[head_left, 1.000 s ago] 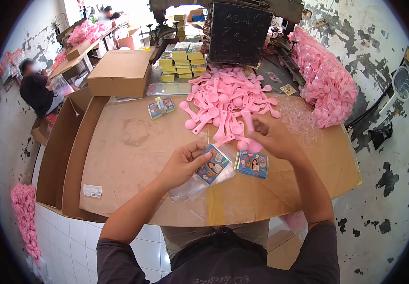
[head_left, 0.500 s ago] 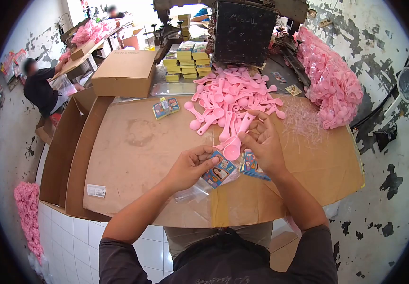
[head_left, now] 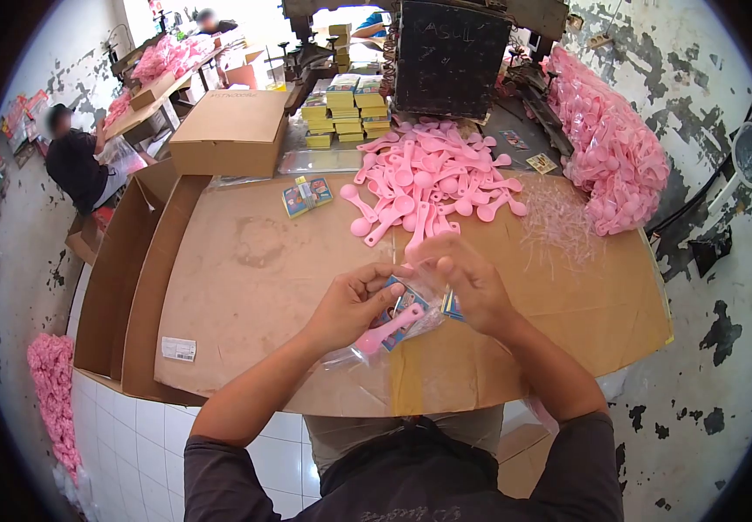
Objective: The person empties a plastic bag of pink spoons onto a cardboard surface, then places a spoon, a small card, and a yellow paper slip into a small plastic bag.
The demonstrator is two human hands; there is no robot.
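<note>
Covering the table (head_left: 245, 287) is brown cardboard. Over it the left hand (head_left: 354, 304) pinches a clear bag (head_left: 347, 352) holding a pink spoon (head_left: 386, 331), and the right hand (head_left: 472, 287) grips its mouth. A spoon heap (head_left: 433, 174) lies behind and a closed box (head_left: 232, 130) sits left, between peeling walls (head_left: 681, 78).

We read nothing for certain: the dark board (head_left: 450, 56) bears faint chalk letters, the cardboard box (head_left: 232, 130) a pale printed line, the white label (head_left: 177, 349) on the surface (head_left: 254, 296) small print, and the picture card (head_left: 404, 306) tiny lettering, all too blurred.
</note>
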